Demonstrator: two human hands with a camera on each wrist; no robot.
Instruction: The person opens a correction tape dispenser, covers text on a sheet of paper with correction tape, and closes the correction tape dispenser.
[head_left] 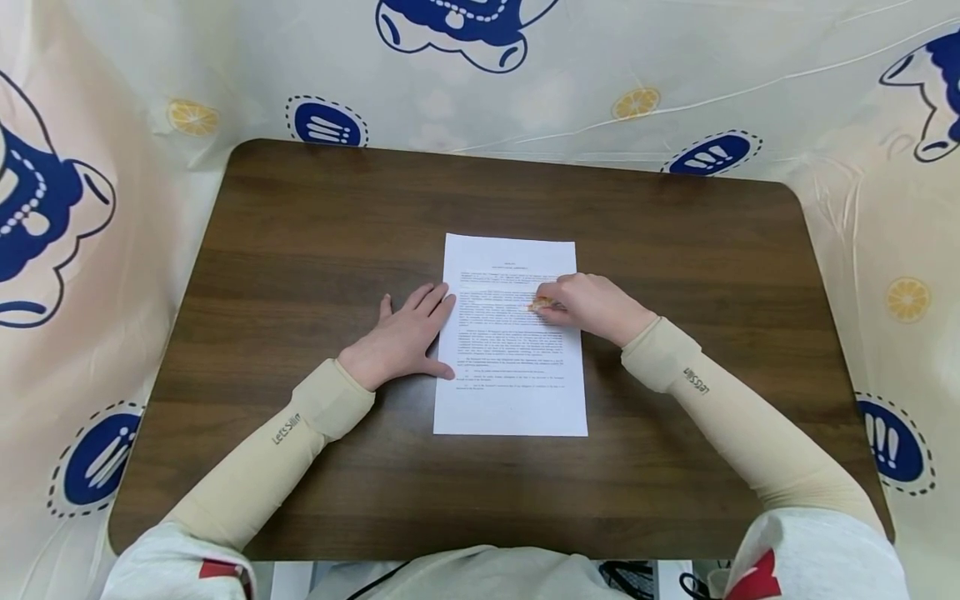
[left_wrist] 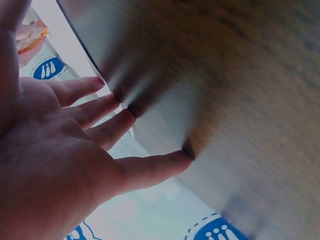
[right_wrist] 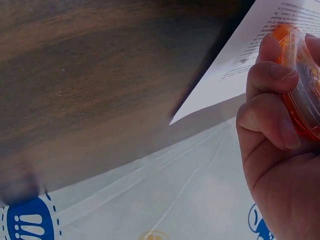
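A printed sheet of paper (head_left: 510, 411) lies flat near the middle of the table. My left hand (head_left: 400, 340), fingers spread, rests at its left edge, some fingertips on the paper. In the left wrist view the thumb and fingers (left_wrist: 150, 170) look straight. My right hand (head_left: 592, 304) reaches over the sheet's right side and grips an orange, clear-cased correction tape (right_wrist: 306, 95) with curled fingers. The tape's tip is at the printed lines in the right middle of the page. Whether it touches the paper is hard to tell; the hand covers much of its body.
The dark wooden table (head_left: 315, 225) has rounded corners and surrounds the sheet on all sides. A pale curtain (head_left: 525, 108) with blue figures and orange slices hangs behind and beside it. Dark cables (head_left: 630, 577) show below the front edge.
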